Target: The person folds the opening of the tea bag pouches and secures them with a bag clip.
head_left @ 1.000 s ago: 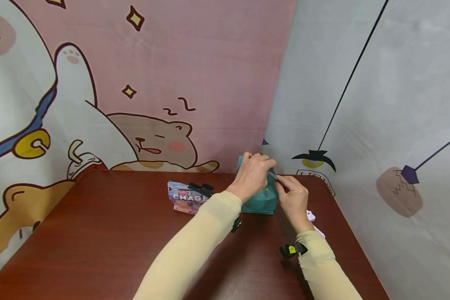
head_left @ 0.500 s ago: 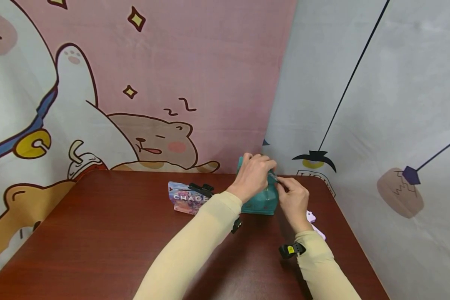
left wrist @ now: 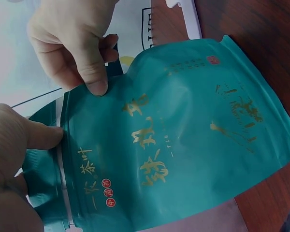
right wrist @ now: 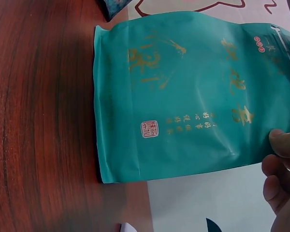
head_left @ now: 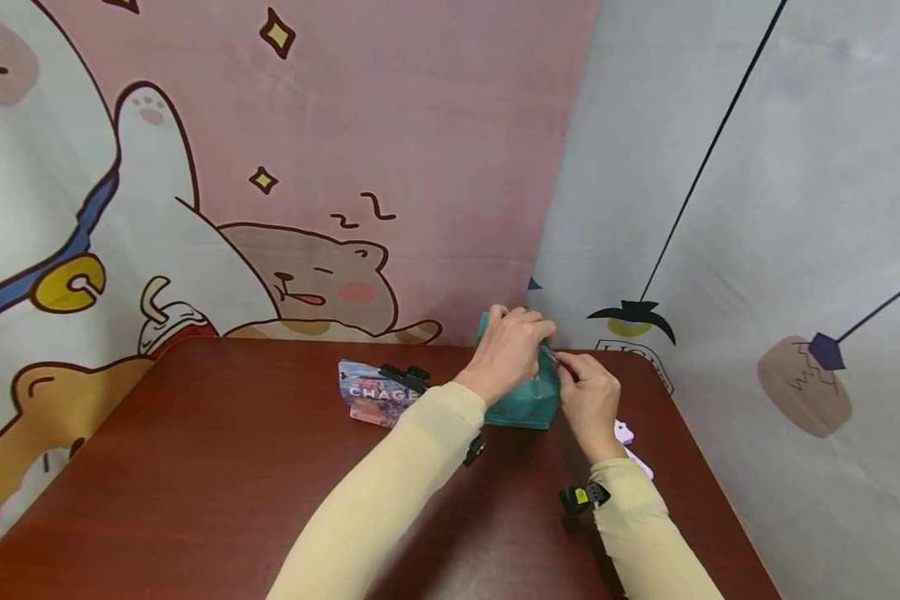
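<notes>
A teal tea bag (head_left: 521,402) with gold characters stands at the back of the table, its printed face seen closely in the left wrist view. My left hand (head_left: 504,354) grips the bag's top end, thumb on the front. A narrow pale strip (left wrist: 64,179) runs across the bag just beside that thumb. On the right side edge, a little below the strip, my right hand (head_left: 591,398) pinches the bag between thumb and fingers. Most of the top end is hidden behind my left hand in the head view.
Left of the bag stands a colourful pouch (head_left: 375,398) marked CHAGE, with a black clip (head_left: 405,378) at its top. A pale lilac object (head_left: 637,458) lies partly behind my right wrist. Printed cloth (head_left: 450,167) hangs close behind the brown table (head_left: 217,467).
The head view shifts slightly. Both hands keep their hold on the tea bag, with hardly any movement.
</notes>
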A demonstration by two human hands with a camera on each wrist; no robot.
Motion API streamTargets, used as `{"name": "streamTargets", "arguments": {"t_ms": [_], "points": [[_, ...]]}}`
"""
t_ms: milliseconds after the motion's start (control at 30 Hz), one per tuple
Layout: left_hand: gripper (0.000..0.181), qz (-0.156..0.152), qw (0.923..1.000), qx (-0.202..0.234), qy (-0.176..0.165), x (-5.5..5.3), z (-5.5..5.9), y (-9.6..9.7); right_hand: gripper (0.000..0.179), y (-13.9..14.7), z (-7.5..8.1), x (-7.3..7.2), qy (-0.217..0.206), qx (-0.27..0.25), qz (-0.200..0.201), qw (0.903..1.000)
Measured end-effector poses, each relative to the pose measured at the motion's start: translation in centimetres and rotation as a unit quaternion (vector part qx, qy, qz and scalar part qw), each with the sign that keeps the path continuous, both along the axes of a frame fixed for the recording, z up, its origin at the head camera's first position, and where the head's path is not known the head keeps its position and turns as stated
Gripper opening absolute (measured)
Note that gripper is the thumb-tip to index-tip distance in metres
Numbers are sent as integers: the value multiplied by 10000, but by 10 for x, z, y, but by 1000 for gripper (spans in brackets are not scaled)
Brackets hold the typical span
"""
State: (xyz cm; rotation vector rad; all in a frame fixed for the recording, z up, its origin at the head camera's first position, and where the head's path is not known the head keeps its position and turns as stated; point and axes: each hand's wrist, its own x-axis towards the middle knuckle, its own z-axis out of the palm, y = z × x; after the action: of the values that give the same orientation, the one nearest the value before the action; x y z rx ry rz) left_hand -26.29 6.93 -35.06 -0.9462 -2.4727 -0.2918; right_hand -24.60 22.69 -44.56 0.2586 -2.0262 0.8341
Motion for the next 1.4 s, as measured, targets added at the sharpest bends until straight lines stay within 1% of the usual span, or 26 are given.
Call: {"name": "streamTargets", "arguments": {"t_ms": [333, 567, 667, 767, 800, 967, 1133, 1267, 1400], "points": [[28, -1, 10000, -9, -65, 1, 1, 1, 13, 5, -3, 0, -58, 78, 129, 9999], [27, -34, 10000, 35, 4, 0, -1, 1, 14, 6, -3, 0, -122, 100, 63, 9999], [21, -77, 10000, 54, -27, 0, -2, 1, 14, 7, -4, 0, -156, 110, 73, 9998], [9, -106, 9998, 87, -106, 0, -2, 0, 16, 7, -5, 1, -139, 104, 98, 9998], [7, -108, 9998, 95, -129, 0, -2, 0, 16, 7, -5, 1, -121, 112, 102, 9998], [20, -95, 9997, 150, -181, 0, -3, 0, 17, 7, -7, 1, -30, 166, 129, 9998], [18, -109, 9996, 179, -177, -1, -3, -1, 17, 7, -7, 0, -19, 235, 171, 9996], [14, 45, 9998, 115, -185, -1, -2, -4, 18, 8, -6, 0, -56, 259, 189, 9995], [16, 199, 9996, 23, -218, -2, -1, -7, 17, 9, -4, 0, -135, 257, 227, 9993]]}}
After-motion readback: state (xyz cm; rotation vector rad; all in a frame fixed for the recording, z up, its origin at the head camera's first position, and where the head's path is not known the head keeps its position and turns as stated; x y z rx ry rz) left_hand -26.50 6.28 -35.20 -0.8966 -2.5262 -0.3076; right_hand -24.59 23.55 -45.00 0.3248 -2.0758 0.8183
